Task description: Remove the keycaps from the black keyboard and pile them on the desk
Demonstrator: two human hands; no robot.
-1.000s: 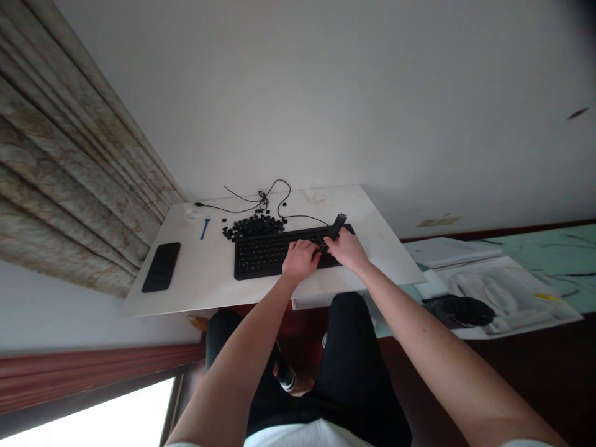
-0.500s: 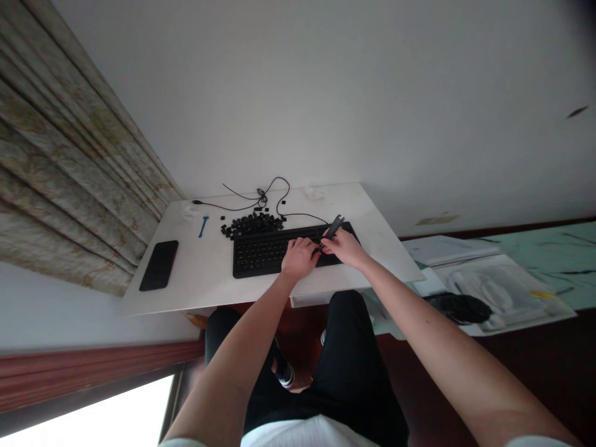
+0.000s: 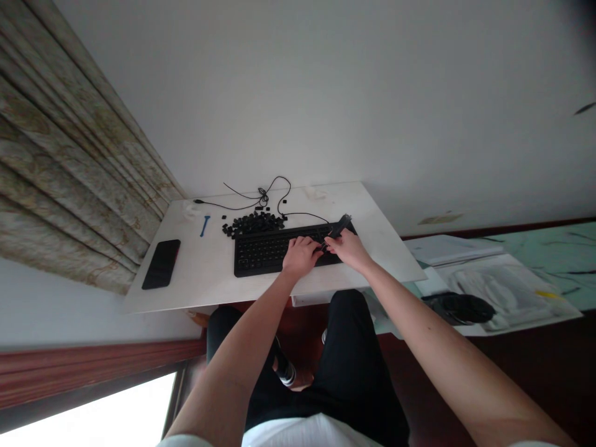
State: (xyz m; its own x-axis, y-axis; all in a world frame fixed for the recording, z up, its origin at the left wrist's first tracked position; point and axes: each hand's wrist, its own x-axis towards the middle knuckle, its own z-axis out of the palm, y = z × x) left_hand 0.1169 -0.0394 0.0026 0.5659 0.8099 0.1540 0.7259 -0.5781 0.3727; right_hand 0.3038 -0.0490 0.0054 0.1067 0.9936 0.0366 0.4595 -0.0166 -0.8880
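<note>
A black keyboard [image 3: 261,251] lies along the front of the white table. Over its right part, my right hand [image 3: 347,247] is closed around a dark-handled keycap puller [image 3: 344,221], its upper end blurred and its thin, wire-like lower end near the keys. My left hand [image 3: 300,253] rests on the keyboard just left of it, fingers bent, with thumb and forefinger meeting close to the puller's lower end. What they pinch is too small to make out. Behind the keyboard is a heap of loose black keycaps [image 3: 256,223]. The keys under both hands are hidden.
A black cable [image 3: 242,206] is loosely knotted at the back of the table. On the left lie a small blue tool [image 3: 205,226] and a black phone [image 3: 161,264]. To the right, a lower surface carries papers [image 3: 459,252] and a black item [image 3: 459,308].
The puller's handle has tilted slightly to the right and its upper end is now smeared by motion. My left hand has hardly moved; the whole view has shifted a little.
</note>
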